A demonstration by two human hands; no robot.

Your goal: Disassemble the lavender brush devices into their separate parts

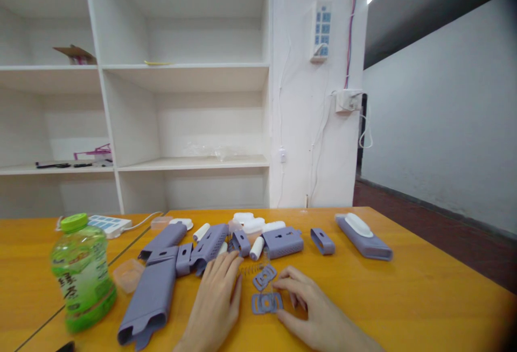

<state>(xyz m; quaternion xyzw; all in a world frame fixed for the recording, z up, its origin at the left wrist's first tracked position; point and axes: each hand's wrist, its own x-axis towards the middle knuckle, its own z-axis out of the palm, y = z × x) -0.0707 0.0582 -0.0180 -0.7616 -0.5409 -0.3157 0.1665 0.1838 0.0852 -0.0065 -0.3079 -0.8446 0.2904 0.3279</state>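
My left hand (218,295) lies palm down with its fingers stretched forward, their tips by the perforated purple casing (212,244) and a white cylinder. Just right of those fingertips is a thin coil spring (251,270). My right hand (309,306) is bent, with thumb and index finger apart beside two flat purple slotted plates (264,277). Its thumb tip is at the right edge of the lower plate (266,303); whether it touches is unclear. Thin wire-like lines show between the plates, too faint to make out.
More purple casings (149,301) lie left of my hands. Behind are white oval parts (253,225), a purple ring piece (322,240) and a casing with a white oval (365,236). A green-capped bottle (83,276) and a power strip (109,225) stand at the left.
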